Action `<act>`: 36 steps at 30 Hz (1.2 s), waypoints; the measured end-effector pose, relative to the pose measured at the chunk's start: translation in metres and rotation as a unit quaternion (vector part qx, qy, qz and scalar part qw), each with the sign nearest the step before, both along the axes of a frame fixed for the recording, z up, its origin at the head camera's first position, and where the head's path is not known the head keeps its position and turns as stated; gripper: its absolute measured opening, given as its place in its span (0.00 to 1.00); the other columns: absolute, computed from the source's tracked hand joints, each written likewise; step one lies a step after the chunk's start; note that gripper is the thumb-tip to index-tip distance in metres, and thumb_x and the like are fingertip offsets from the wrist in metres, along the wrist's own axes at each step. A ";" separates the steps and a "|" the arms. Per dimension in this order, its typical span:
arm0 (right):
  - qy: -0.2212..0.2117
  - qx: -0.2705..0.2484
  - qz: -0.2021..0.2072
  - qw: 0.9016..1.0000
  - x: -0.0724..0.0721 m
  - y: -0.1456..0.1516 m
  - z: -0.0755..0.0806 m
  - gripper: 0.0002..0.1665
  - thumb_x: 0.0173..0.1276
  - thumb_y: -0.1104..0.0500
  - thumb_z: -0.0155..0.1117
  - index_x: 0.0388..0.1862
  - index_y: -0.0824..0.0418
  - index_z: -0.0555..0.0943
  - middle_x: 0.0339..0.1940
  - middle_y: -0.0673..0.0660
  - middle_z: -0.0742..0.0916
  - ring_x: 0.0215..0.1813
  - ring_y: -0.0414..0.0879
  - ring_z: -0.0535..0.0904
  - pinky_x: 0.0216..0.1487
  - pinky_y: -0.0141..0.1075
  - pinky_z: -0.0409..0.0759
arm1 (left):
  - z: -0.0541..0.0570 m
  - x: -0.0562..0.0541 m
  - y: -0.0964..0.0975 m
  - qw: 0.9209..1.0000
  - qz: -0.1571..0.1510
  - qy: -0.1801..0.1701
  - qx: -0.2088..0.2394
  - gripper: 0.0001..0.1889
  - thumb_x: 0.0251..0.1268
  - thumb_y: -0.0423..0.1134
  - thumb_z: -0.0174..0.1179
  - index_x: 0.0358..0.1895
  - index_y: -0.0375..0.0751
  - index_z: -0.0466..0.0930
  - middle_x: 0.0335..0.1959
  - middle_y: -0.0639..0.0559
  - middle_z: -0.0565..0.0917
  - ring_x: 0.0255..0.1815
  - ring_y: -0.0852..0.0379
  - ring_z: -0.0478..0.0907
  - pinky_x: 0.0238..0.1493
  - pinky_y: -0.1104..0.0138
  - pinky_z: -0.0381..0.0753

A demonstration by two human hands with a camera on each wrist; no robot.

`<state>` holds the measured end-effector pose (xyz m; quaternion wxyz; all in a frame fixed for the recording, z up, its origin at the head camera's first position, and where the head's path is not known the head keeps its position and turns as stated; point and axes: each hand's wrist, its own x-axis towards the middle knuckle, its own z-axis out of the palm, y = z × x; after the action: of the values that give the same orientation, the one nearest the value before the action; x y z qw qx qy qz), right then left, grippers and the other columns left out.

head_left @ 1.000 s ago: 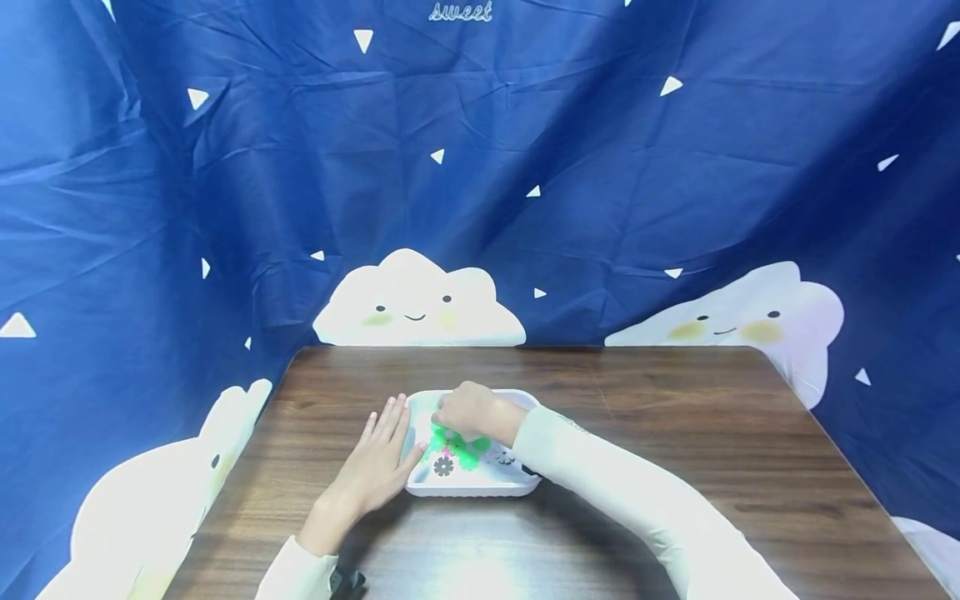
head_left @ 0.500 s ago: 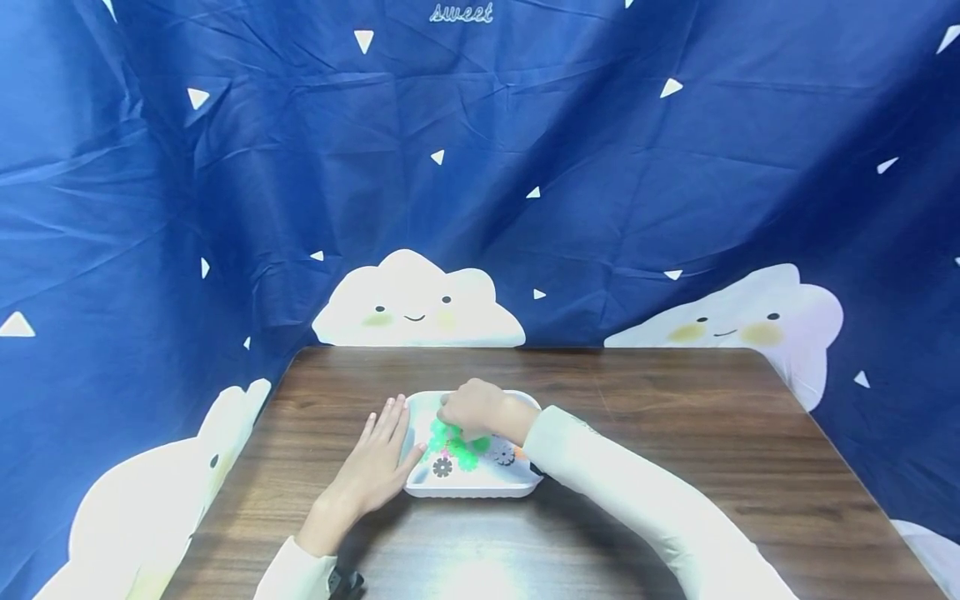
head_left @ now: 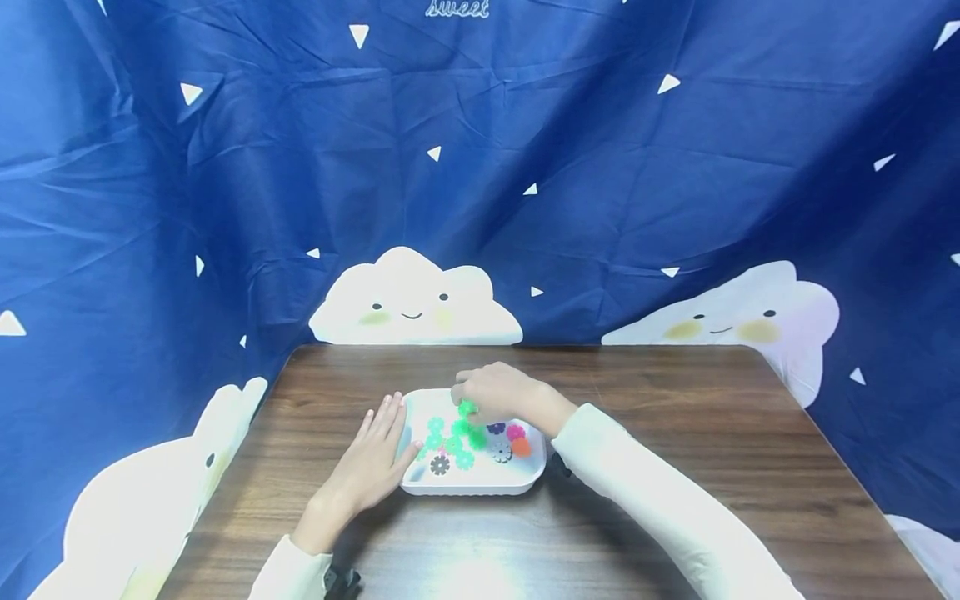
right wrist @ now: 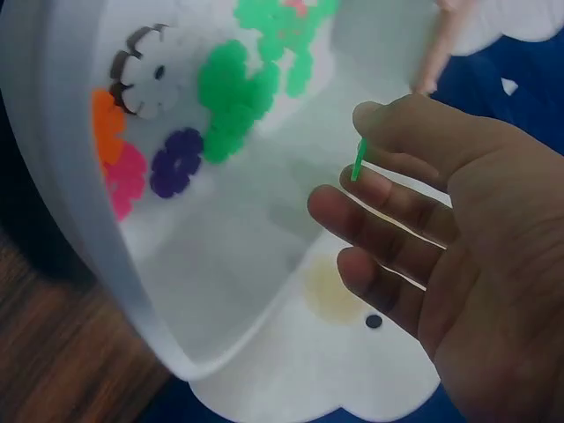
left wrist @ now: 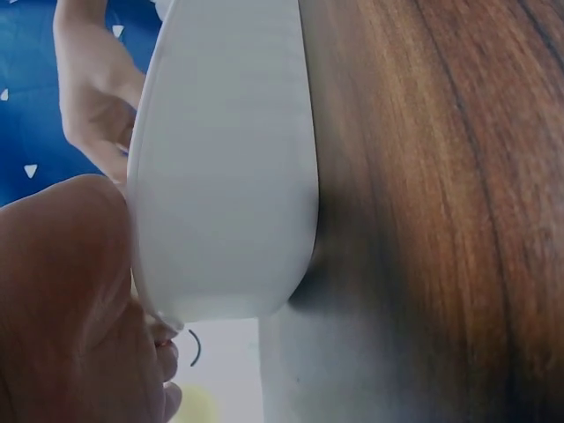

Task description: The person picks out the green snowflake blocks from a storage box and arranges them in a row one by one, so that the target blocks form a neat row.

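My right hand (head_left: 501, 393) is over the far part of a white tray (head_left: 476, 490). Between its thumb and index finger it pinches a green snowflake disc (right wrist: 359, 160), seen edge-on in the right wrist view, apart from the tray floor. My left hand (head_left: 372, 461) rests against the tray's left rim with fingers straight. In the tray lie several green discs (right wrist: 236, 92), some overlapping. A black disc (head_left: 439, 465) is near the front. On the right are a white disc (right wrist: 159, 72), a purple disc (right wrist: 176, 163), a pink disc (head_left: 515, 432) and an orange disc (head_left: 521, 448).
The tray stands on a brown wooden table (head_left: 675, 433). A blue curtain (head_left: 570, 167) with white clouds and triangles hangs behind the table's far edge. Dark wrist straps show at both sleeves.
My right hand has lifted and moved slightly right and away from the pile, bringing up a green disc. More discs on the tray's right side are visible. The left hand stays at the rim.
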<state>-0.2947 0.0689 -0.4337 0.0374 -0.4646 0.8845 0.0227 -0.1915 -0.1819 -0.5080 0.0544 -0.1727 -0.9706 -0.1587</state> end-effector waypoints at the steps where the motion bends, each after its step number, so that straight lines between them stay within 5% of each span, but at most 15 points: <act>1: -0.003 -0.012 -0.002 1.000 0.000 0.003 0.003 0.16 0.71 0.50 0.76 0.55 0.49 0.90 0.48 0.48 0.88 0.35 0.40 0.80 0.38 0.35 0.84 | 0.000 -0.001 0.000 1.000 0.001 -0.002 -0.004 0.39 0.85 0.52 0.50 0.83 0.25 0.55 0.87 0.31 0.55 0.88 0.33 0.51 0.87 0.38 0.52; 9: -0.002 -0.072 -0.015 0.997 0.002 0.028 0.021 0.15 0.69 0.52 0.75 0.53 0.51 0.89 0.48 0.49 0.88 0.40 0.43 0.85 0.41 0.39 0.86 | 0.000 0.000 -0.003 1.000 0.001 0.001 -0.007 0.39 0.85 0.53 0.51 0.83 0.25 0.55 0.87 0.32 0.54 0.89 0.34 0.50 0.88 0.40 0.51; 20: 0.009 -0.083 -0.043 0.996 0.009 0.063 0.032 0.14 0.70 0.51 0.74 0.53 0.48 0.89 0.46 0.47 0.86 0.38 0.40 0.81 0.37 0.38 0.82 | 0.002 0.002 0.000 1.000 -0.002 0.012 -0.014 0.38 0.85 0.51 0.49 0.83 0.25 0.55 0.87 0.31 0.55 0.89 0.34 0.50 0.87 0.41 0.53; 36: 0.041 -0.130 -0.074 0.988 0.025 0.111 0.033 0.12 0.65 0.53 0.77 0.47 0.49 0.89 0.40 0.46 0.85 0.32 0.36 0.74 0.30 0.32 0.74 | 0.002 0.001 -0.003 1.000 -0.005 0.010 -0.018 0.37 0.86 0.50 0.49 0.82 0.24 0.57 0.87 0.32 0.55 0.88 0.34 0.51 0.87 0.40 0.53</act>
<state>-0.2693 0.1798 -0.4007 -0.0584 -0.3975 0.9126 -0.0759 -0.1907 -0.1846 -0.5058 0.0603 -0.1797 -0.9719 -0.1393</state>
